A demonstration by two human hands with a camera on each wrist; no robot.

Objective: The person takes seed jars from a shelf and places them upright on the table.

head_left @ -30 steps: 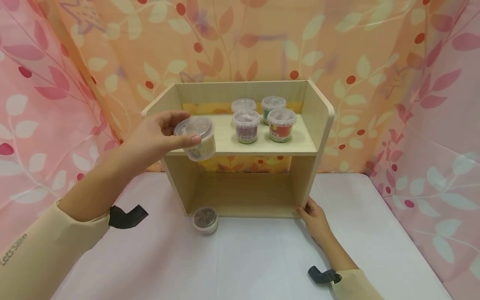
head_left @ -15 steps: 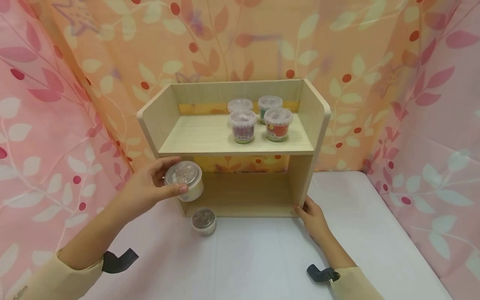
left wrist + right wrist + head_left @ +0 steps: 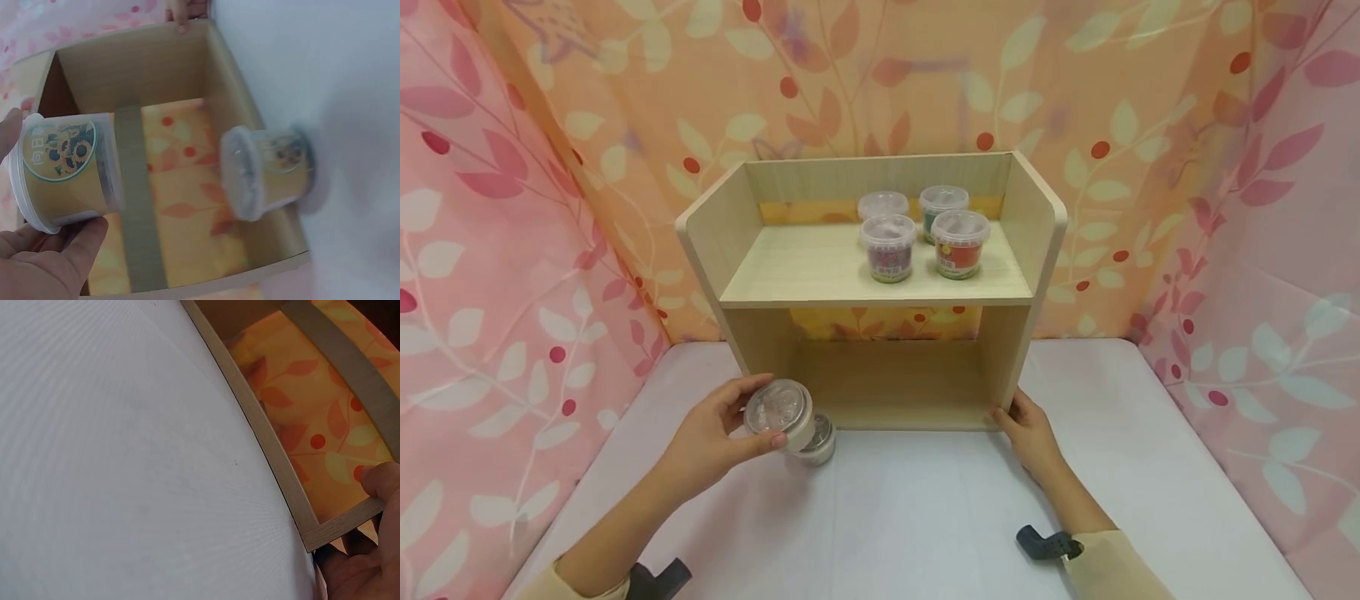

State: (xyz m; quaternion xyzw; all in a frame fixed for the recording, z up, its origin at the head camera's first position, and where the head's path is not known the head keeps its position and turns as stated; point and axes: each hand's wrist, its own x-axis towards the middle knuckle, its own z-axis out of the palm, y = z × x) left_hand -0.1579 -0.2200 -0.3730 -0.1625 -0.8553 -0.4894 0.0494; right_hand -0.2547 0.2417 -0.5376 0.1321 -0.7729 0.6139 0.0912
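In the head view, my left hand (image 3: 703,442) grips a clear-lidded plastic tub (image 3: 778,412) between thumb and fingers, in front of the shelf's lower left corner. Its yellow label with a flower picture shows in the left wrist view, on the held tub (image 3: 69,165). Partly hidden behind it, a second lidded tub (image 3: 822,450) stands on the table, also yellow-labelled. My right hand (image 3: 1033,437) holds the lower right side panel of the small wooden shelf (image 3: 880,303); in the right wrist view its thumb is inside and its fingers (image 3: 353,562) outside the panel.
Several lidded tubs stand on the right half of the upper board, among them a purple-labelled tub (image 3: 890,250) and a red-labelled tub (image 3: 959,246). A white cloth (image 3: 910,517) covers the table. Patterned curtains (image 3: 625,108) hang behind and at both sides.
My left hand has brought its tub down from the upper board's left front to just above the table, close to the standing tub. My right hand stays at the shelf's side.
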